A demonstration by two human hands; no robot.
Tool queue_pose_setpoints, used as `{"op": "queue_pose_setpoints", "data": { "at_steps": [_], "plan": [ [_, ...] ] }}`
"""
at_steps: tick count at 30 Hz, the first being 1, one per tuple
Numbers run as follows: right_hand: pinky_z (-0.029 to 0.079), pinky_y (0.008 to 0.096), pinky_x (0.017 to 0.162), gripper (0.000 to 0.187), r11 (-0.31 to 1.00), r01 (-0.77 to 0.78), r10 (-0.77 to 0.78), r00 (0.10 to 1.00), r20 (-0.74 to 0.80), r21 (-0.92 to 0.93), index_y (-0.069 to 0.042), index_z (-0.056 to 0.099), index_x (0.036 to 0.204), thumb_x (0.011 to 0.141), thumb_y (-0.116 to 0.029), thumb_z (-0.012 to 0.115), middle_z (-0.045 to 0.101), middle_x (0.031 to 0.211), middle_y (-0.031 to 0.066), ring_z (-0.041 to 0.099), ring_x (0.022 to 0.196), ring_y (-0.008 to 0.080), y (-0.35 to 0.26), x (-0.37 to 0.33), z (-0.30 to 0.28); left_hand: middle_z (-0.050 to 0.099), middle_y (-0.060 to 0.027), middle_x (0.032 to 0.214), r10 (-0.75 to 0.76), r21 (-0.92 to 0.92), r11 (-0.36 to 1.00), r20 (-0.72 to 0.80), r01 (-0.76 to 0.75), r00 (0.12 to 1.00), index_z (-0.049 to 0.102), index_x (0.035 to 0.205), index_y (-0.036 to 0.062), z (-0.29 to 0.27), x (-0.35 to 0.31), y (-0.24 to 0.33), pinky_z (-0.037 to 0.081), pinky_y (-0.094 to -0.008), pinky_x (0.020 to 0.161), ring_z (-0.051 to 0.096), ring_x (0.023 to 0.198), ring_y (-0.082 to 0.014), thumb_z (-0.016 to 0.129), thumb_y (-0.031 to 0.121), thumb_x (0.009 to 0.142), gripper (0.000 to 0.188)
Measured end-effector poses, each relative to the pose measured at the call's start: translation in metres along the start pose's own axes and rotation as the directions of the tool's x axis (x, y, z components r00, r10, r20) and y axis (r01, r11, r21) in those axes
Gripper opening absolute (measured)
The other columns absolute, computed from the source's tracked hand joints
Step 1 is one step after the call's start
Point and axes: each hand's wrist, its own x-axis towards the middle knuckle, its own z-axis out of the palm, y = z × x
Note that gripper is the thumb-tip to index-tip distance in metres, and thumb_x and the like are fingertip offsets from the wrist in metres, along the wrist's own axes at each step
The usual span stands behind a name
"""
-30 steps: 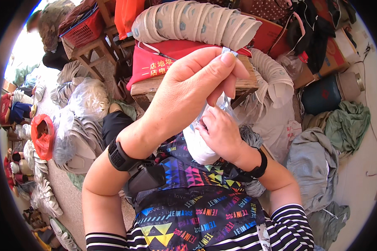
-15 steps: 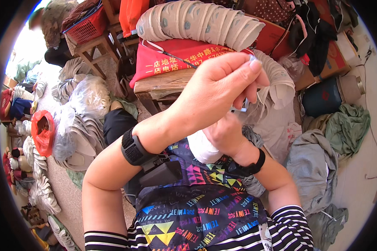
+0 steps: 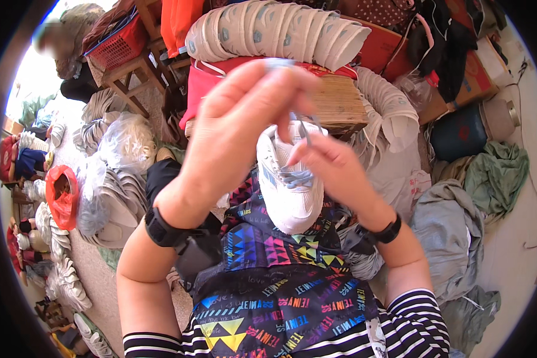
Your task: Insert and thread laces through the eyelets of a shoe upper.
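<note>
On my lap lies a white sneaker point(image 3: 292, 206), toe toward me and opening away, with grey-blue laces point(image 3: 297, 178) across its front. My right hand point(image 3: 334, 170) is closed over the tongue, thumb and finger pinching a grey-blue shoelace point(image 3: 306, 132) that loops up from the shoe. Raised above and left of the shoe, my left hand point(image 3: 244, 113) is curled closed and smeared by motion. A pale blue piece of lace point(image 3: 278, 62) shows at its fingers. Its exact grip is partly hidden.
Beyond the shoe stands a wooden stool point(image 3: 340, 101) with a red bag point(image 3: 194, 98) and a row of nested beige shoe uppers point(image 3: 268, 30). More uppers point(image 3: 397, 113) hang at its right. Shoe parts, plastic bags point(image 3: 128, 140) and a red bag point(image 3: 61, 194) lie left; grey cloth point(image 3: 447, 238) right.
My left hand has swung left and back from over the shoe. My right hand has shifted slightly up on the tongue. The sneaker, mostly covered before, now shows.
</note>
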Motion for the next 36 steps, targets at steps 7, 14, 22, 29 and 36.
{"op": "queue_pose_setpoints", "data": {
  "at_steps": [7,14,22,29,36],
  "plan": [
    [0.049,0.0311,0.082,0.02,0.589,0.054,0.133,0.978,-0.163,0.807,-0.006,0.062,0.087,0.098,-0.021,0.053,0.063,0.084,0.0032,0.061,0.084,0.0164,0.015,0.032,-0.1,0.057,0.0027,0.083,-0.107,0.202,0.964,-0.303,0.174,0.947,0.058,0.101,0.003,-0.071,-0.036,-0.071,0.042,-0.0219,0.068,0.051,0.072,-0.0056,0.063,0.019,0.095,0.017],
    [0.053,0.0377,0.08,0.019,0.438,0.108,0.285,0.925,-0.252,0.892,-0.007,0.06,0.092,0.098,-0.022,0.052,0.064,0.084,0.0047,0.064,0.081,0.0203,0.059,0.016,-0.172,0.051,-0.0048,0.095,-0.093,0.679,0.731,0.002,0.067,0.996,0.069,0.101,0.0058,-0.048,-0.07,-0.109,0.046,-0.0245,0.067,0.055,0.077,-0.0121,0.072,-0.004,0.079,0.024],
    [0.055,0.039,0.079,0.018,0.431,0.054,0.347,0.912,-0.221,0.901,-0.006,0.06,0.094,0.098,-0.022,0.052,0.063,0.083,0.0045,0.064,0.078,0.0207,0.074,-0.007,-0.179,0.052,-0.0082,0.093,0.119,0.772,0.57,0.26,-0.281,0.958,0.066,0.089,0.0049,-0.044,-0.069,-0.113,0.049,-0.0337,0.074,0.056,0.085,-0.0263,0.07,-0.007,0.071,0.022],
    [0.053,0.0351,0.072,0.02,0.392,0.046,0.519,0.814,-0.262,0.919,-0.007,0.059,0.088,0.098,-0.023,0.052,0.059,0.075,0.0026,0.06,0.071,0.0182,0.053,0.004,-0.156,0.055,-0.0101,0.087,0.261,0.808,0.353,0.4,-0.472,0.879,0.062,0.089,0.0047,-0.035,-0.059,-0.103,0.049,-0.0377,0.072,0.058,0.08,-0.0291,0.068,-0.005,0.068,0.024],
    [0.031,0.0262,0.049,0.037,0.4,0.208,0.172,0.94,-0.296,0.892,-0.013,0.039,0.064,0.099,-0.022,0.045,0.033,0.055,-0.0026,0.031,0.048,0.0111,0.025,-0.004,-0.231,0.053,-0.0098,0.081,0.176,0.818,0.138,0.534,-0.558,0.827,0.058,0.088,0.0042,-0.05,-0.063,-0.109,0.048,-0.0382,0.068,0.056,0.076,-0.0292,0.069,-0.003,0.069,0.022]
  ]
}}
